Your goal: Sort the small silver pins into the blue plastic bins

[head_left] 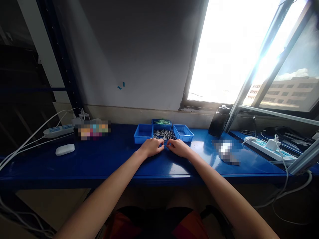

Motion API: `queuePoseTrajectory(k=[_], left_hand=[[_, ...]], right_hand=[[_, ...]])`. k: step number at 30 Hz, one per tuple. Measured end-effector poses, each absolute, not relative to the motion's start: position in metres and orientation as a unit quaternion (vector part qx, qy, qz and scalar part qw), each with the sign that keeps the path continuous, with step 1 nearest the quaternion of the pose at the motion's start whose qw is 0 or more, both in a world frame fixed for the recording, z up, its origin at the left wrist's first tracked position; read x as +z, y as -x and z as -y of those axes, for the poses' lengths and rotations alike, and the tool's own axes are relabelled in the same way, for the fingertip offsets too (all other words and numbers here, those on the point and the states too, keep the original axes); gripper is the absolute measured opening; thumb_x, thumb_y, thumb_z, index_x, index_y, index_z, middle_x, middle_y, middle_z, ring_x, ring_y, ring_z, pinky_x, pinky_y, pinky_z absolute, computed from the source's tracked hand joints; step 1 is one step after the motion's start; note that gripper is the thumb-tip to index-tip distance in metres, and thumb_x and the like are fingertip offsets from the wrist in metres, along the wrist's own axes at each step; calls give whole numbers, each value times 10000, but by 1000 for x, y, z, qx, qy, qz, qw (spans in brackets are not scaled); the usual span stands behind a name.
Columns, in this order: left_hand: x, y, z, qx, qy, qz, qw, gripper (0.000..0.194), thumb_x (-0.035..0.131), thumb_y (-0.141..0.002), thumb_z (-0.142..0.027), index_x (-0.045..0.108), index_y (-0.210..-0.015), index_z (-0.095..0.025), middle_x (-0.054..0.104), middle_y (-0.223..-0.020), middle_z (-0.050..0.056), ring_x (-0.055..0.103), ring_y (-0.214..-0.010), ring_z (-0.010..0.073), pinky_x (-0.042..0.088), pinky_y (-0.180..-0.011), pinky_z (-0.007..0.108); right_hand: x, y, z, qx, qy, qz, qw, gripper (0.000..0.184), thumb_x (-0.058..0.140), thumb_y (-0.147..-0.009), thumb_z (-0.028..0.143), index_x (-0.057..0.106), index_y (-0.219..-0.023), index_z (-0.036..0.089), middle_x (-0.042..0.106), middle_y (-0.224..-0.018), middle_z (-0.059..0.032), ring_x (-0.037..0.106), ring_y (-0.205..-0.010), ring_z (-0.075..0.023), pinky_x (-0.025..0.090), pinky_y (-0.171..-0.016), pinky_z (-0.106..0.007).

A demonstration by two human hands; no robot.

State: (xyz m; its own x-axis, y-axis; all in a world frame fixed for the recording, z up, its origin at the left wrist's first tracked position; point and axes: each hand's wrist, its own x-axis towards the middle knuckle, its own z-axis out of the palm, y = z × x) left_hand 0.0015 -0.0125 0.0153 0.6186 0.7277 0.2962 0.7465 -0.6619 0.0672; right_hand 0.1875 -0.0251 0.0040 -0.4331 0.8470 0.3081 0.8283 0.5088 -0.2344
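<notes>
My left hand (152, 148) and my right hand (179, 148) are close together over the blue table, a small gap between their fingertips. Both have thumb and fingers drawn into a pinch; whatever they grip is too small to make out. Just behind the fingertips lies a pile of small, thin dark and silvery metal pieces (164, 133). A blue plastic bin (143, 139) stands left of the pile, and another blue bin (185, 136) stands on its right. Behind the pile, a third blue bin (161, 127) holds green, crinkled material (161, 121).
A white oval case (65, 149) and a power strip (58, 131) with cables lie at left, near a blurred colourful item (94, 129). To the right are a black bottle (219, 120), a blurred shiny item (227, 151), a metal frame post (261, 56) and another power strip (270, 148).
</notes>
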Motion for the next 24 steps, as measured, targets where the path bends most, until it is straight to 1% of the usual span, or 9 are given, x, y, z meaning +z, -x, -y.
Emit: queuePoseTrajectory(k=[24], left_hand=[[12, 0, 9, -159, 904, 396, 36, 297, 346, -822, -424, 545, -879, -211, 616, -737, 36, 578, -662, 178, 384, -541, 236]], right_hand=[[4, -187, 25, 31, 497, 844, 198, 181, 451, -819, 309, 560, -890, 183, 541, -608, 13, 450, -533, -79, 279, -509, -187]])
